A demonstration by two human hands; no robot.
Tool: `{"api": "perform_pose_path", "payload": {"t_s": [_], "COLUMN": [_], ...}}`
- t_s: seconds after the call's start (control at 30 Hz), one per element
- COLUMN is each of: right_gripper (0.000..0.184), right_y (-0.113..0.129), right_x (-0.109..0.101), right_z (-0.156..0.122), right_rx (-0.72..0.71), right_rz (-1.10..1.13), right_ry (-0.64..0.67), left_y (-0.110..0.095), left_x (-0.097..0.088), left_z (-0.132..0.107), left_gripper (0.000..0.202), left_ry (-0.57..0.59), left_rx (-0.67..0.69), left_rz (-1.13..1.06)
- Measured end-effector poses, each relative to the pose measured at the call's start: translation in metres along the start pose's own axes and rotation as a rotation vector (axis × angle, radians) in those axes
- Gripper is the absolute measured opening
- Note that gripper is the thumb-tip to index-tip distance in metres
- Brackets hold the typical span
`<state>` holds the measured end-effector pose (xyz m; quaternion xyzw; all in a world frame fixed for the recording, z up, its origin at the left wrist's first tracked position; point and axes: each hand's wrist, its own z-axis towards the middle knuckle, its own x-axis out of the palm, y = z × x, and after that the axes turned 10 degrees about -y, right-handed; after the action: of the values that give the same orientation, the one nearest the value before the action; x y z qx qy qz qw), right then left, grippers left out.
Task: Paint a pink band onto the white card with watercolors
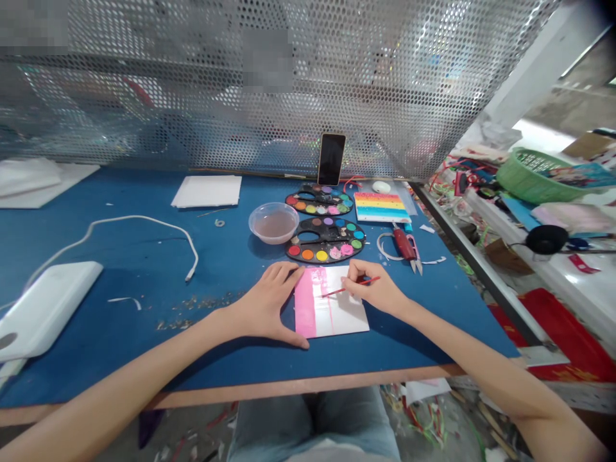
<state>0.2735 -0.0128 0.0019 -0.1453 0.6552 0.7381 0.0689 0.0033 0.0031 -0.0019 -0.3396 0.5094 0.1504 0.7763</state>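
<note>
Paintbrush (335, 292) in right hand (375, 287) over pink-striped card (350, 316).

No readable text, brands, or numbers

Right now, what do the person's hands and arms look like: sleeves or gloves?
The left hand and right hand wear no gloves; no watch or bracelet shows. Both forearms are bare, with no sleeve in view. Pale blue trousers show below.

From above my lap (269, 423), nearest, my head camera faces forward and down across the desk (129, 256) toward the mesh (337, 77).
</note>
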Motion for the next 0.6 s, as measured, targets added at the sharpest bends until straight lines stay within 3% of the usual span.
{"api": "perform_pose_path", "payload": {"t_s": [0.13,0.6], "right_gripper": [0.036,0.037], "right_y": [0.0018,0.0006], "right_x": [0.0022,0.0019], "right_z": [-0.0012,-0.0018], "right_rx": [0.01,-0.017], "right_rz": [-0.008,-0.038], "right_ry": [0.054,0.017], "left_y": [0.0008,0.0019], "left_x": [0.0003,0.0012], "left_z": [0.0003,-0.0002], "left_gripper": [0.122,0.122], "left_ry": [0.005,-0.002], "left_rx": [0.003,0.007], "left_rz": [0.007,0.004]}}
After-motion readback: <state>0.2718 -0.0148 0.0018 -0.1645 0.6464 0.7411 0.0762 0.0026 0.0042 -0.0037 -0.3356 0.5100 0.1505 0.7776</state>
